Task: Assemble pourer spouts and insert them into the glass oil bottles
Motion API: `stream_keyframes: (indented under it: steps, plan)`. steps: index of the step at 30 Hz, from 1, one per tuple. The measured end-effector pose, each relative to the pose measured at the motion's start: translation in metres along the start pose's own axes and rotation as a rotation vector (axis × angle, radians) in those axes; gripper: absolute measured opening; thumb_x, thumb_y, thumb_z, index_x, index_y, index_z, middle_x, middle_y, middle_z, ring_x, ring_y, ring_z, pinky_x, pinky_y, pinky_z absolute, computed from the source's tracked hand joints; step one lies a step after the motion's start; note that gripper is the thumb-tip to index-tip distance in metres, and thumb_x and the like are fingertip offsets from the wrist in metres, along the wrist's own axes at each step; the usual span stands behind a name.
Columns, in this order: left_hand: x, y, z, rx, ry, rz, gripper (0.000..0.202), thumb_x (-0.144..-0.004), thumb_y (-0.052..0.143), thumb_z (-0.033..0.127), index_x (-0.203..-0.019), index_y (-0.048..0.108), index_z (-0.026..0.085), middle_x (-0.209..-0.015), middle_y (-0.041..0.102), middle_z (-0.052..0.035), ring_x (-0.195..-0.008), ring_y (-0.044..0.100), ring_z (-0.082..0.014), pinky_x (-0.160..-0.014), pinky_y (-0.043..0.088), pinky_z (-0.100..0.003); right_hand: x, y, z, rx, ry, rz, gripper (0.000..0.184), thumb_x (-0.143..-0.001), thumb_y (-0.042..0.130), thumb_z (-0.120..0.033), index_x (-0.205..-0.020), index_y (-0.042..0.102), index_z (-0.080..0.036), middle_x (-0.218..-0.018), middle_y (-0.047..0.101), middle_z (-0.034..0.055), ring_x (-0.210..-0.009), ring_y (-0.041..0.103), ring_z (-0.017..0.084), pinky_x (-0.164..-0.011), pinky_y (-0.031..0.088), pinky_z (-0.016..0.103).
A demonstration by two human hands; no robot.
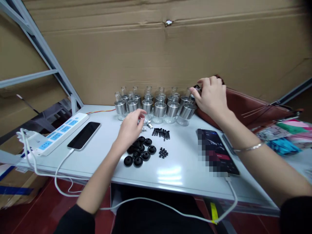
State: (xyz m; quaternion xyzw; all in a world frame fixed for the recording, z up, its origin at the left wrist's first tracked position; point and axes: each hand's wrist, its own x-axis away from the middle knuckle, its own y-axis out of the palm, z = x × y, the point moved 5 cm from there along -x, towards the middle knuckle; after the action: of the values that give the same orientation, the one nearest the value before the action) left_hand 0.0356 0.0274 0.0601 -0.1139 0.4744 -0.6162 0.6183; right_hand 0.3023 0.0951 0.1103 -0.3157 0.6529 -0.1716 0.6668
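Note:
My right hand (212, 97) is curled around the top of a glass bottle with a steel sleeve (187, 111) at the right end of the front row. That bottle leans a little, and a dark piece shows at its neck, partly covered by my fingers. My left hand (131, 126) hovers over the table with thumb and fingers apart, beside small clear and metallic parts (148, 124). Several black round lids (145, 156) lie just below it. To their right are small black strips (161, 133) and a cluster of tiny black rings (163, 152).
More sleeved bottles (160, 110) stand in two rows before the cardboard wall (146, 48). On the left lie a power strip (60, 133) and a phone (84, 136) on a cable. At right are another phone (216, 149) and a brown bag (243, 109). A white cable (156, 202) hangs in front.

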Motion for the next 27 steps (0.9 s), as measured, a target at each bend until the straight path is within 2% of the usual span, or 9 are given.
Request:
stream_keyframes:
  steps: [2,5,9,13,16,18,21,24,27]
  plan:
    - [-0.02,0.012,-0.017,-0.196,0.031,-0.093,0.026,-0.088,0.05,0.014,-0.113,0.055,0.016,-0.102,0.065,-0.007,-0.098,0.056,-0.0225,-0.087,0.045,-0.038,0.016,-0.015,-0.024,-0.043,-0.047,0.017,0.037,-0.09,0.043,-0.046,-0.107,0.056,-0.017,-0.108,0.057,0.0211,-0.1,0.049,0.035,-0.075,0.037,0.044]
    - [-0.035,0.036,-0.036,-0.44,0.062,-0.217,0.029,-0.091,0.046,0.017,-0.118,0.057,0.015,-0.106,0.064,-0.0106,-0.102,0.053,-0.0263,-0.085,0.046,-0.038,0.041,-0.028,-0.065,-0.101,-0.195,-0.083,0.031,-0.091,0.042,-0.042,-0.106,0.056,-0.018,-0.105,0.057,0.017,-0.1,0.049,0.034,-0.079,0.036,0.045]
    - [-0.039,0.05,-0.049,-0.528,0.059,-0.239,0.027,-0.092,0.042,0.016,-0.109,0.063,0.015,-0.101,0.065,-0.011,-0.098,0.054,-0.0256,-0.079,0.046,-0.035,0.061,-0.033,-0.092,-0.183,-0.235,-0.134,0.027,-0.093,0.039,-0.039,-0.104,0.055,-0.02,-0.103,0.059,0.0136,-0.099,0.051,0.031,-0.079,0.036,0.042]
    - [-0.039,0.041,-0.052,-0.527,0.085,-0.223,0.024,-0.092,0.042,0.018,-0.099,0.065,0.015,-0.099,0.065,-0.0092,-0.097,0.055,-0.0238,-0.084,0.045,-0.034,0.071,-0.028,-0.097,-0.271,-0.226,-0.188,0.023,-0.092,0.041,-0.037,-0.1,0.056,-0.021,-0.1,0.061,0.0113,-0.095,0.052,0.028,-0.078,0.036,0.04]
    - [-0.037,0.035,-0.052,-0.512,0.108,-0.193,0.026,-0.092,0.045,0.02,-0.112,0.06,0.015,-0.107,0.064,-0.0098,-0.102,0.055,-0.0243,-0.088,0.043,-0.035,0.076,-0.022,-0.098,-0.328,-0.192,-0.237,0.022,-0.093,0.04,-0.036,-0.097,0.055,-0.021,-0.1,0.062,0.0105,-0.095,0.052,0.027,-0.079,0.036,0.04]
    - [-0.035,0.038,-0.051,-0.496,0.121,-0.2,0.028,-0.092,0.046,0.021,-0.117,0.057,0.015,-0.11,0.062,-0.0103,-0.103,0.055,-0.0248,-0.088,0.043,-0.036,0.08,-0.018,-0.097,-0.363,-0.165,-0.279,0.021,-0.093,0.041,-0.036,-0.095,0.055,-0.021,-0.099,0.063,0.0101,-0.095,0.053,0.027,-0.079,0.036,0.039]
    - [-0.032,0.044,-0.052,-0.457,0.118,-0.23,0.025,-0.094,0.043,0.023,-0.109,0.062,0.017,-0.106,0.064,-0.0091,-0.101,0.056,-0.0243,-0.087,0.043,-0.035,0.087,-0.012,-0.095,-0.415,-0.123,-0.322,0.021,-0.093,0.041,-0.037,-0.092,0.055,-0.022,-0.096,0.063,0.0093,-0.092,0.054,0.026,-0.078,0.037,0.039]
    - [-0.029,0.044,-0.055,-0.396,0.086,-0.208,0.026,-0.095,0.039,0.023,-0.106,0.062,0.018,-0.106,0.064,-0.0079,-0.101,0.055,-0.0229,-0.088,0.041,-0.034,0.092,-0.007,-0.091,-0.456,-0.095,-0.348,0.02,-0.093,0.04,-0.036,-0.09,0.054,-0.022,-0.095,0.064,0.0088,-0.091,0.055,0.026,-0.078,0.037,0.039]
    - [-0.025,0.042,-0.056,-0.377,0.069,-0.231,0.026,-0.095,0.043,0.032,-0.108,0.061,0.019,-0.107,0.064,-0.0071,-0.103,0.054,-0.024,-0.088,0.04,-0.037,0.095,-0.002,-0.089,-0.478,-0.087,-0.382,0.018,-0.092,0.042,-0.035,-0.088,0.054,-0.022,-0.093,0.065,0.008,-0.091,0.055,0.026,-0.079,0.037,0.039]
